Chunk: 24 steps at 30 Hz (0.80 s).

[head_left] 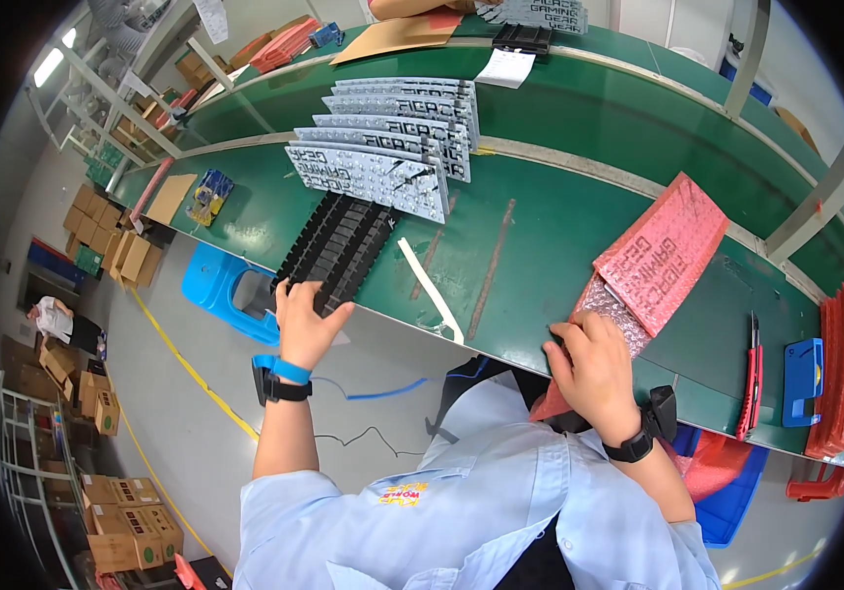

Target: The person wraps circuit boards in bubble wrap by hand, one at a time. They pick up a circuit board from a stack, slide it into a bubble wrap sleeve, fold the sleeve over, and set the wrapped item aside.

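Note:
A pink bubble-wrap bag [675, 236] lies slantwise at the table's front right, with a dark-printed flat panel showing through it. My right hand [594, 369] grips its near end, fingers bent over the loose bubble wrap [613, 313]. At the near end of a black slotted rack [335, 251] is my left hand [306, 323], its thumb and fingers apart; whether it touches the rack is hard to tell. Several grey-white panels with black print [373, 177] stand upright in a row at the rack's far end.
A white strip [430, 290] lies mid-table on the green worktop [530, 256]. Rightward are a red cutter [752, 383], a blue holder [802, 382] and stacked pink bags [840, 374]. Blue bins [230, 290] stand below. Across the bench, another person's arm [412, 8] shows.

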### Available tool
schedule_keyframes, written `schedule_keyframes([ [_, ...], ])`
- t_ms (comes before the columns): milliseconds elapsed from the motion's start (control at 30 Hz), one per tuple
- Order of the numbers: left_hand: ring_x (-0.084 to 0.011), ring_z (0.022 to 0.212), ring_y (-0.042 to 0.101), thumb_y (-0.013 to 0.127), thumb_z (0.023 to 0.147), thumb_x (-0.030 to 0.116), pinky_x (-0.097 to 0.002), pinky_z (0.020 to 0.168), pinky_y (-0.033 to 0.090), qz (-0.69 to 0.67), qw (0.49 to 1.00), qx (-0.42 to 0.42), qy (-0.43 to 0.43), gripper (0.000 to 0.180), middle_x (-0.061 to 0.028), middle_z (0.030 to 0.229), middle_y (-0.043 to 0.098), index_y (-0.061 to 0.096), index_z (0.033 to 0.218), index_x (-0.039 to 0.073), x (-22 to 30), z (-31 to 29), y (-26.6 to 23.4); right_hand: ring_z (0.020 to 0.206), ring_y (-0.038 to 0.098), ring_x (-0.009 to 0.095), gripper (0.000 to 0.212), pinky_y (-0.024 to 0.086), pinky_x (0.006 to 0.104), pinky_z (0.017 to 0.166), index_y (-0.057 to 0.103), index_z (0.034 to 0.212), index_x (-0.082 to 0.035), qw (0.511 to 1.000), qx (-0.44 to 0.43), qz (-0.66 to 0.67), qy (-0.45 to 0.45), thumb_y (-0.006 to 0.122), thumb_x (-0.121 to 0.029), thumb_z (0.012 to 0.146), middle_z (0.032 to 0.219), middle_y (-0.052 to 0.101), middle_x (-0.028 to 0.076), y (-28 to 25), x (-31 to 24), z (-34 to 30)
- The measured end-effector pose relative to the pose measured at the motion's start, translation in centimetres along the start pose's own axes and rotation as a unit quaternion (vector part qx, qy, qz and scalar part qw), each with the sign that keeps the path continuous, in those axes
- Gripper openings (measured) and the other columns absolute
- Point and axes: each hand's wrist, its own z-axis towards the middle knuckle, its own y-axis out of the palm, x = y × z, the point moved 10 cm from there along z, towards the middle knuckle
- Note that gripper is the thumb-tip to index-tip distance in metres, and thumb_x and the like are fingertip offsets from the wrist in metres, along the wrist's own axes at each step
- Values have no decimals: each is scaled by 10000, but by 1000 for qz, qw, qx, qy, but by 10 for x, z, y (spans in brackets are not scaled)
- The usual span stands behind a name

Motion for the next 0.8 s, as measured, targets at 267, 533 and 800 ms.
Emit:
schedule_keyframes([
  [267, -437, 1364, 304, 781, 766, 332, -554, 1086, 286, 91, 995, 9, -49, 532, -145, 1221, 588, 605, 1178, 45, 24, -27, -19, 861, 575, 321, 210, 468, 415, 748, 665, 937, -33, 1000, -4, 1, -1, 730, -122, 758, 951, 588, 120, 1, 0, -2],
  [533, -372, 1309, 434, 708, 850, 285, -476, 1071, 346, -233, 961, 25, 147, 461, -125, 1265, 573, 592, 1239, 67, 143, -29, -17, 887, 580, 335, 280, 474, 418, 769, 640, 1011, -26, 996, -24, 52, 62, 730, -115, 762, 974, 596, 131, -12, 10, -10],
  [800, -304, 1151, 549, 694, 844, 269, -436, 971, 407, -265, 834, -133, 466, 365, -92, 1136, 622, 634, 1167, 109, 325, -49, 47, 932, 588, 348, 354, 479, 431, 794, 631, 1094, -32, 995, 17, -28, 96, 740, -130, 771, 1003, 609, 152, -81, 33, -21],
])
